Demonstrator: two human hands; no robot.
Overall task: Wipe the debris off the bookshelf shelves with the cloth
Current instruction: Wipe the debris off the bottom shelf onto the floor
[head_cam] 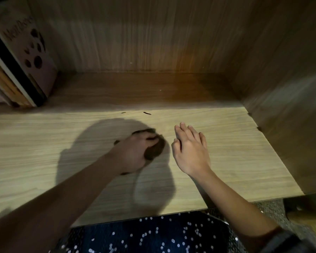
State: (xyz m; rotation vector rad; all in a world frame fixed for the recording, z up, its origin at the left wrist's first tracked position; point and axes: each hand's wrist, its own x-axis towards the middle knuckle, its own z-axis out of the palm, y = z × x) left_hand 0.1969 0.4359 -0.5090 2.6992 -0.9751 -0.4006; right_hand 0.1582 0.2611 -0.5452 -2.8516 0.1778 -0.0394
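Note:
My left hand [133,152] is closed around a dark brown cloth [154,148], pressing it on the light wooden shelf [44,147] near its middle. My right hand [190,148] lies just right of the cloth, fingers together and stretched, palm down on the shelf, holding nothing. Two small dark bits of debris [147,113] lie a short way beyond the hands, where the lit part of the shelf meets the shadow. The cloth is mostly hidden under my fingers.
Several books [20,66] lean at the far left of the shelf. The wooden back panel [144,33] and the right side wall [285,79] close the compartment. Dark sequinned fabric [153,234] shows below the shelf's front edge.

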